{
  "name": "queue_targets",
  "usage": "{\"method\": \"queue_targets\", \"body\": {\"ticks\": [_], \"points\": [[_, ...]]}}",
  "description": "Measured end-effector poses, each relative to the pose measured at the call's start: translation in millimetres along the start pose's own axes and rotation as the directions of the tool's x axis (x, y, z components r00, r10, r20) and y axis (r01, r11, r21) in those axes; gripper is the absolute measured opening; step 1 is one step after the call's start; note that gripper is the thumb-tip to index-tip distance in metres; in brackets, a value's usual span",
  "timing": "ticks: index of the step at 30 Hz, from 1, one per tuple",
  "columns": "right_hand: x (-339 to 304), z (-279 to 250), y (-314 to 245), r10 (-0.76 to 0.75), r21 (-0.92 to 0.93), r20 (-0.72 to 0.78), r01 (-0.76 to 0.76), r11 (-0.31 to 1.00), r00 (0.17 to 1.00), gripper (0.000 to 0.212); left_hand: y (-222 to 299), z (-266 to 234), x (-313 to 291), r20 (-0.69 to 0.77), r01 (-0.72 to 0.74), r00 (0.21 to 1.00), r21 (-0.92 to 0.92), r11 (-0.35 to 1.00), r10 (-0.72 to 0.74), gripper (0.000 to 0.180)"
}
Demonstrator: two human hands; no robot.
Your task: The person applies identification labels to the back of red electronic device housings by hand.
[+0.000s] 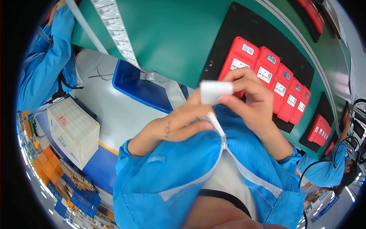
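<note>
white piece (pixel 215 92): long axis lying across, at chest height
right hand (pixel 254 100): fingers pinch its right end
left hand (pixel 183 123): fingertips close under its left end
red units (pixel 267 74): behind

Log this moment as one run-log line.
left hand: pinching white strip | right hand: holding white roll | behind: red devices rowed on black mat, green table
</note>
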State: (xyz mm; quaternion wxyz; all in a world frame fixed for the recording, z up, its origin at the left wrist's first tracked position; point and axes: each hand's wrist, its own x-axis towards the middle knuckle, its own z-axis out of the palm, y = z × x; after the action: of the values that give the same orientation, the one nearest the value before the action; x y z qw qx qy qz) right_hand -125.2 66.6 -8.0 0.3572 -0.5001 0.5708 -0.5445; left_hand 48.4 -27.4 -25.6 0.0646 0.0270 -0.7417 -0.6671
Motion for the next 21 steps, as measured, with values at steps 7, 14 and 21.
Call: {"method": "queue_targets", "body": {"ticks": [7,14,21], "points": [[-14.1,10.7,-4.3,0.276,0.342,-0.052,-0.242,0.908,0.96,0.011,6.9,-20.4,-28.5,-0.607,-0.312,0.793,-0.477,0.822,-0.051,0.034],[-15.8,10.5,3.4,-0.071,-0.017,0.084,0.073,0.997,0.994,0.012,-3.6,-25.3,-17.5,-0.692,-0.181,0.477,0.526,0.831,0.541,0.033],[-16.5,16.7,1.8,-0.043,0.094,-0.015,0.045,0.995,0.999,0.01,9.3,7.6,9.5,-0.448,-0.052,0.886,0.159,0.986,0.119,0.026]]}}
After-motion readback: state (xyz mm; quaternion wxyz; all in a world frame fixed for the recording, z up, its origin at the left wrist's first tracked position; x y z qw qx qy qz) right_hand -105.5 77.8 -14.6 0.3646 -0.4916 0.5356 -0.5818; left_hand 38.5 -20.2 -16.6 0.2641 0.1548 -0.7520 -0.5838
